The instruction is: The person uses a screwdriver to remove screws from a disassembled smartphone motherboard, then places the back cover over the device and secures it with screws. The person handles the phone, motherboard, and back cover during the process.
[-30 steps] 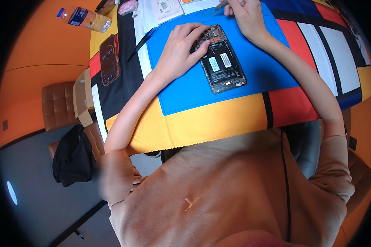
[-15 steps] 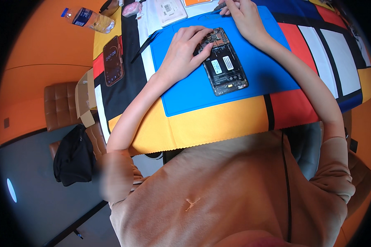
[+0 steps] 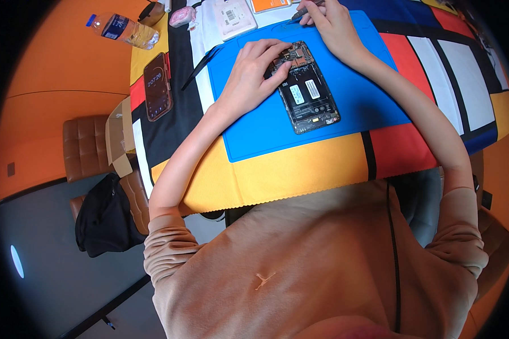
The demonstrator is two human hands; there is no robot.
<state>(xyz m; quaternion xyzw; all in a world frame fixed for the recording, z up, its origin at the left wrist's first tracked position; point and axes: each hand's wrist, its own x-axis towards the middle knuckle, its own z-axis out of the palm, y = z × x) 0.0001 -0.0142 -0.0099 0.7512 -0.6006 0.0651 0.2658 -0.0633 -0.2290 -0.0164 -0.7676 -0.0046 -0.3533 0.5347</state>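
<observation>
An opened phone (image 3: 311, 104) lies on a blue work mat (image 3: 254, 141), its battery and circuit boards exposed. My left hand (image 3: 257, 70) holds the phone at its upper left, with the thumb and fingertips on the edge and board there. Beyond the phone, my right hand (image 3: 333, 28) is closed around a slim, dark, pen-like tool (image 3: 310, 10). The tool's thin end points left and down over the mat's far edge, apart from the phone. Its exact kind is hard to make out.
A second phone (image 3: 158, 87) with a lit screen lies left of the mat. A water bottle (image 3: 124, 31), a pink packet (image 3: 182, 17) and a white box (image 3: 236, 20) are at the far left and back. A black strap (image 3: 201, 66) crosses the mat's left edge.
The whole view has shifted slightly. My left hand stays on the opened phone, and my right hand keeps the tool near the mat's far edge with barely any movement.
</observation>
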